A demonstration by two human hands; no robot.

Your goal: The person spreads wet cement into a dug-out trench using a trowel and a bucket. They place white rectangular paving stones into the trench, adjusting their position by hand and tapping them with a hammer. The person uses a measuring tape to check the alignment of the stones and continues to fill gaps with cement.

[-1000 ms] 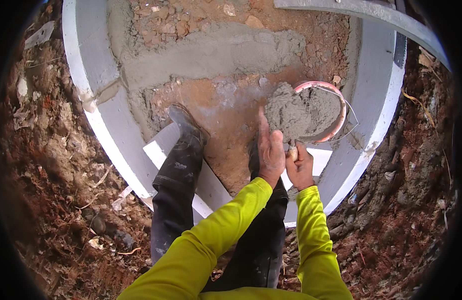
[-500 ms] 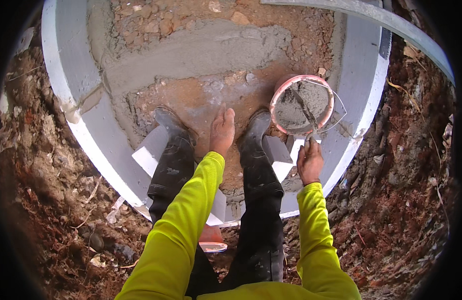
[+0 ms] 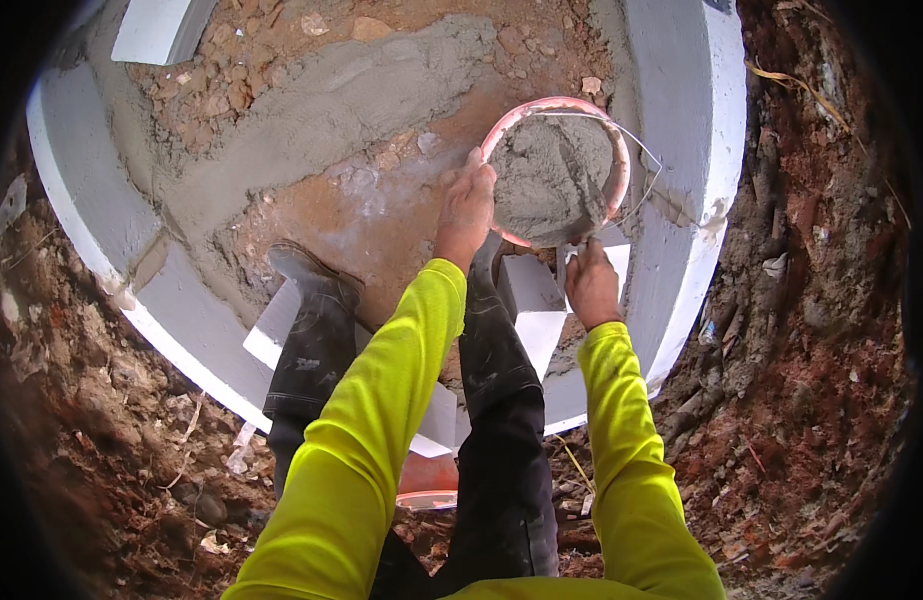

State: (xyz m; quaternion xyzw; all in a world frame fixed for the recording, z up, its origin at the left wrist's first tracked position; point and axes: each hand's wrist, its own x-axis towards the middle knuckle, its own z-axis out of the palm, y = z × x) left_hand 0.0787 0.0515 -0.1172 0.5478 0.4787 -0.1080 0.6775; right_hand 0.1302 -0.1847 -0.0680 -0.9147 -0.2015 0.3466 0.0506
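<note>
The left hand (image 3: 466,208) touches a pink bucket (image 3: 557,103) at its rim. The right hand (image 3: 594,284) holds a trowel (image 3: 585,190), whose blade is in the grey mortar (image 3: 538,165) inside. One white block (image 3: 534,290) is beside the right boot (image 3: 485,268).

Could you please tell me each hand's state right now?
Left hand: at the bucket rim; whether it grips cannot be told.
Right hand: closed, holding the trowel.

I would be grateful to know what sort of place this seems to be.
It looks like a construction site, probably outdoors: a bucket holds what looks like wet mortar, grey slabs edge the work area, and rough, reddish soil lies outside them.
</note>
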